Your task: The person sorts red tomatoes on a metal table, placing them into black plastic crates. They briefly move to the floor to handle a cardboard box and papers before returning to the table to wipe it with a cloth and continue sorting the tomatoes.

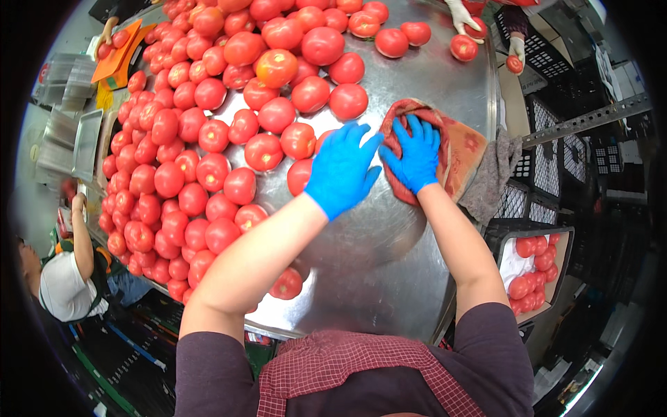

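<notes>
My left hand (pixel 341 172), in a blue glove, is over the steel table with its fingers loosely apart. Beside it, a tomato (pixel 298 177) is partly covered by the glove. My right hand (pixel 414 154), also gloved in blue, lies spread on a bunched red cloth (pixel 397 185); whether anything is under the cloth is hidden. A patterned orange part of the cloth (pixel 464 151) reaches towards the table's right edge. Many red tomatoes (pixel 213 172) are heaped to the left and far side of the steel table (pixel 365 276).
A grey rag (pixel 492 174) hangs over the right edge. Below it is a black crate (pixel 565 260) holding tomatoes (pixel 534 271). At the far right, another person's gloved hands (pixel 461 18) handle tomatoes. A person (pixel 70 281) works at the left, near clear plastic trays (pixel 65 81).
</notes>
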`<state>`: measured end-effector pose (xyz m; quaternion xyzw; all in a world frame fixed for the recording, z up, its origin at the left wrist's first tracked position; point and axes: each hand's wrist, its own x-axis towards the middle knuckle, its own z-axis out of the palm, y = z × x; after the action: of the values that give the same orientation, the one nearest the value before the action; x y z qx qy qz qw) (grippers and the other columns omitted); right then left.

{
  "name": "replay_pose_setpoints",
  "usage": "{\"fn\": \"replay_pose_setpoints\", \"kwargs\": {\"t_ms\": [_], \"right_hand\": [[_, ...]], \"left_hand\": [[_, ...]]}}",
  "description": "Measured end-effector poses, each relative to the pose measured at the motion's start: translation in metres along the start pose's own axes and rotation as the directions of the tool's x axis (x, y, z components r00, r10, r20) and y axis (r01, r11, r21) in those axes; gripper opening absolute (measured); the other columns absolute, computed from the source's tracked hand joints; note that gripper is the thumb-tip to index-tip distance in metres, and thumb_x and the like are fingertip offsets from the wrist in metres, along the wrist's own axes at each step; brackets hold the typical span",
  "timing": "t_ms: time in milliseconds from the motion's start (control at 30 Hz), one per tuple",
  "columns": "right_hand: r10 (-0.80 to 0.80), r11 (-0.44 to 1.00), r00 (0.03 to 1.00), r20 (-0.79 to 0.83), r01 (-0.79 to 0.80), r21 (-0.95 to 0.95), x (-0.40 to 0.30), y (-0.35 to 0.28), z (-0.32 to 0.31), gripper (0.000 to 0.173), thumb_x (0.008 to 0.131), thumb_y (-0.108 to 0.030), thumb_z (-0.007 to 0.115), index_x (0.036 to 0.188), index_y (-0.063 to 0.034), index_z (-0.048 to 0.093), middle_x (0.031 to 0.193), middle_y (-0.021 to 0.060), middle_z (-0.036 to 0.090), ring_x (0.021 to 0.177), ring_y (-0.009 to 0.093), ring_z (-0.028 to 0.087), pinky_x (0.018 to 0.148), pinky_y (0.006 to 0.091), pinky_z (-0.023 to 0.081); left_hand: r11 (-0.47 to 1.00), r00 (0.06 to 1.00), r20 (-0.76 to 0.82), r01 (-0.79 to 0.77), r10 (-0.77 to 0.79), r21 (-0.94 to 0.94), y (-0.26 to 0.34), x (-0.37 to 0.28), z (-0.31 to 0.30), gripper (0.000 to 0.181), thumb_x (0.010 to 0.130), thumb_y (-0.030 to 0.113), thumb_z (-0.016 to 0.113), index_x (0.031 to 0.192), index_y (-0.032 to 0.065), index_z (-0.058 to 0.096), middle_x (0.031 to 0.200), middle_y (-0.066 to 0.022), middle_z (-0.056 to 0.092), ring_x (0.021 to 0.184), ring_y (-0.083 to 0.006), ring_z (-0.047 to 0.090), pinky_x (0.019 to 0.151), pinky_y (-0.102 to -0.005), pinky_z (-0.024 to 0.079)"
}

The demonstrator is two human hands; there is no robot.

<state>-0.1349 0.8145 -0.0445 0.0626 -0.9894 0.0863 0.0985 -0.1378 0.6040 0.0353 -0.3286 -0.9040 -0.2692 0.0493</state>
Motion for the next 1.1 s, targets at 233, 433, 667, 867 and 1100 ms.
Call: {"fn": "replay_pose_setpoints", "kwargs": {"t_ms": [233,433,667,867,1100], "right_hand": [[-0.088,0.996,0.995,-0.055,0.087,-0.010,0.104,0.021,0.046,0.055,0.088,-0.050,0.060,0.140,-0.0305,0.055,0.153,0.0065,0.042,0.140,0.037,0.035,0.114,0.0632,0.022],[0.089,0.988,0.980,-0.178,-0.064,0.144,0.109,0.085,0.072,0.054,0.090,-0.045,0.059,0.139,-0.0244,0.056,0.146,0.0117,0.050,0.130,0.037,0.050,0.110,0.0485,0.040],[0.379,0.913,0.904,-0.195,-0.333,0.235,0.038,0.216,0.011,0.043,0.094,-0.035,0.061,0.125,-0.0055,0.063,0.110,0.0194,0.070,0.098,0.037,0.068,0.086,0.0424,0.053],[0.373,0.633,0.928,-0.013,-0.244,0.735,-0.087,0.008,-0.075,0.034,0.092,-0.016,0.068,0.123,-0.0047,0.060,0.111,0.0092,0.065,0.101,0.021,0.062,0.085,0.0348,0.052],[-0.447,0.714,0.854,0.267,0.161,0.682,-0.283,-0.197,-0.055,0.053,0.081,-0.027,0.067,0.132,-0.0187,0.060,0.136,0.0107,0.057,0.120,0.034,0.058,0.099,0.0480,0.048]], "left_hand": [[0.899,0.988,0.121,0.036,-0.099,0.437,-0.067,0.090,0.047,0.073,0.080,0.029,0.074,0.147,0.0225,0.045,0.154,-0.0137,0.038,0.145,-0.0389,0.030,0.120,-0.0585,0.018],[0.907,0.993,0.094,0.029,-0.076,0.420,-0.081,0.076,0.047,0.063,0.082,0.024,0.073,0.141,0.0275,0.051,0.155,-0.0066,0.039,0.141,-0.0400,0.035,0.120,-0.0546,0.023],[0.979,0.997,-0.055,-0.046,0.058,0.199,-0.086,0.050,0.021,0.060,0.083,0.023,0.075,0.139,0.0135,0.054,0.140,-0.0190,0.051,0.125,-0.0394,0.052,0.105,-0.0460,0.045],[0.986,0.982,-0.109,0.142,-0.151,-0.083,-0.023,-0.094,-0.053,0.048,0.086,0.012,0.072,0.133,0.0099,0.061,0.136,-0.0179,0.054,0.126,-0.0360,0.052,0.107,-0.0435,0.042],[0.965,0.965,-0.052,0.260,-0.258,0.023,0.062,-0.268,-0.067,0.046,0.083,0.010,0.072,0.128,0.0076,0.062,0.136,-0.0153,0.053,0.131,-0.0379,0.046,0.115,-0.0525,0.030]]}}
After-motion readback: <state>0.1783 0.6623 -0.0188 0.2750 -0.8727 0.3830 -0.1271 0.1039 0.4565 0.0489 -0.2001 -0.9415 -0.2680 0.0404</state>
